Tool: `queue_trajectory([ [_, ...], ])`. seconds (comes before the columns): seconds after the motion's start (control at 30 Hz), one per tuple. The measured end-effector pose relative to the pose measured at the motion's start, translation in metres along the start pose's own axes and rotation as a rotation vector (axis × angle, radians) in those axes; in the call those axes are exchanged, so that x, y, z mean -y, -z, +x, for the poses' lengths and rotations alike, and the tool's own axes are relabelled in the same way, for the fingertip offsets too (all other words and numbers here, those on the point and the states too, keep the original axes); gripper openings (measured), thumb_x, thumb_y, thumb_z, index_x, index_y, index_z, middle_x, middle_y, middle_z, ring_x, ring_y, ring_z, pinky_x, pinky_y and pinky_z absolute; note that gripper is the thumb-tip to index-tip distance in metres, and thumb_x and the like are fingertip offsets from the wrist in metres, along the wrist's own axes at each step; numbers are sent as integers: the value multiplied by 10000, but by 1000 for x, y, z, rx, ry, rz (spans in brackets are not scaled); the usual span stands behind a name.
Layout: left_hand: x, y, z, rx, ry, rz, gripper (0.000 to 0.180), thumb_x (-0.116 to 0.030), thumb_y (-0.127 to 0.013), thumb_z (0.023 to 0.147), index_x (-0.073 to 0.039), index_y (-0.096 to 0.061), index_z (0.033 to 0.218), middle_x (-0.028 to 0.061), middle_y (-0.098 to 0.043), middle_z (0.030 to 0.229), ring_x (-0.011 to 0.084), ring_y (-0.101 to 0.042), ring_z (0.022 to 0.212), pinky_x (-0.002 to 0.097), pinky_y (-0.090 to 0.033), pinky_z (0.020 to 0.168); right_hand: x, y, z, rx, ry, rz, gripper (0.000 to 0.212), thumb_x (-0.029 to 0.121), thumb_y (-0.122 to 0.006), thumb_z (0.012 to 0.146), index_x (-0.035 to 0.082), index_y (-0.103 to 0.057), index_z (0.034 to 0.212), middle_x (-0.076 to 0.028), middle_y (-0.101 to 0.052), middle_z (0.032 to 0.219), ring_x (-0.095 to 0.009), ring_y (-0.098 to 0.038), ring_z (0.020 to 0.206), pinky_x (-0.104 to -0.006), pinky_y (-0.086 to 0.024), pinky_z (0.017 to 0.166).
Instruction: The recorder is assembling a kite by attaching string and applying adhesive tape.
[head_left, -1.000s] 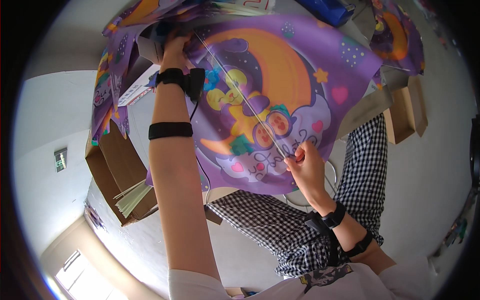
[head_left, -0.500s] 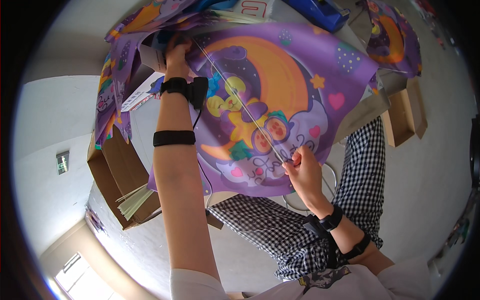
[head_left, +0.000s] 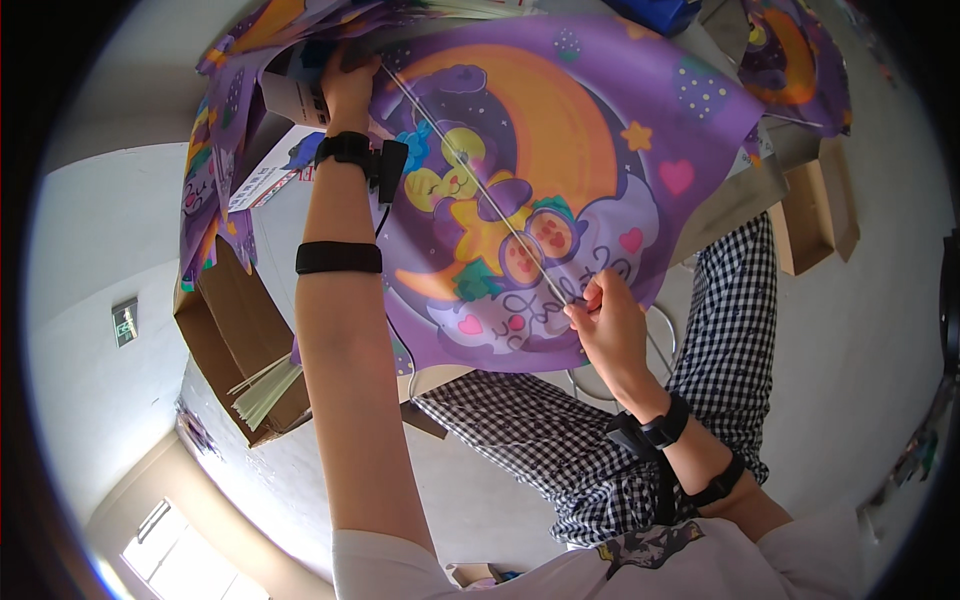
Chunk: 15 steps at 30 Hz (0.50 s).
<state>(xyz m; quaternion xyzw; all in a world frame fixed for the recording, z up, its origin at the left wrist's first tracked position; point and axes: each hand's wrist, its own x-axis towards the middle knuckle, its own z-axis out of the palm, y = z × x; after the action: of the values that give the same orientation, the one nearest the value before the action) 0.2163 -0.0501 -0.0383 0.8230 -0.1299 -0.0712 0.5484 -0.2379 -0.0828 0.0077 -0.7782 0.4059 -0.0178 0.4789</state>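
Note:
A purple printed fabric sheet (head_left: 690, 130) with an orange moon and a yellow bear is spread in front of me. Diagonally over it runs a thin white rod (head_left: 487, 192). Its near end is pinched between the thumb and fingers of my right hand (head_left: 612, 325), above the sheet's lower edge. At the rod's far end, my left hand (head_left: 348, 92) is curled in shadow by the sheet's upper left corner. What its fingers hold there is too dark to make out.
On the left, an open cardboard box (head_left: 225, 330) holds a bundle of pale thin sticks (head_left: 268, 390). A white printed box (head_left: 270, 185) stands beside my left wrist. More printed fabric (head_left: 205, 190) hangs at the left. A blue object (head_left: 655, 12) and another cardboard box (head_left: 805, 225) lie right.
The view has shifted slightly, so the sheet and boxes sit a little higher. My left hand has moved slightly up and left; my right hand keeps its pinch on the rod.

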Motion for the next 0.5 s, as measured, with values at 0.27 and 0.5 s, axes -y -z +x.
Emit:
queue_trajectory([
  [0.27,-4,-1,-5,-55,-147,316,687,-136,-818,746,-43,-544,1370,115,-729,963,211,-681,885,336,-525,782,3,0,-1,15,-6,-6,362,42,-785,770,54,-457,922,-94,-572,837,-306,-608,691,-397,-487,594],
  [0.5,-1,-3,-7,-41,-190,379,670,-176,-800,766,-52,-540,1371,143,-728,1019,269,-696,955,356,-523,831,1,0,0,20,-3,-8,357,43,-784,772,52,-460,921,-96,-576,846,-303,-615,700,-397,-492,599],
])
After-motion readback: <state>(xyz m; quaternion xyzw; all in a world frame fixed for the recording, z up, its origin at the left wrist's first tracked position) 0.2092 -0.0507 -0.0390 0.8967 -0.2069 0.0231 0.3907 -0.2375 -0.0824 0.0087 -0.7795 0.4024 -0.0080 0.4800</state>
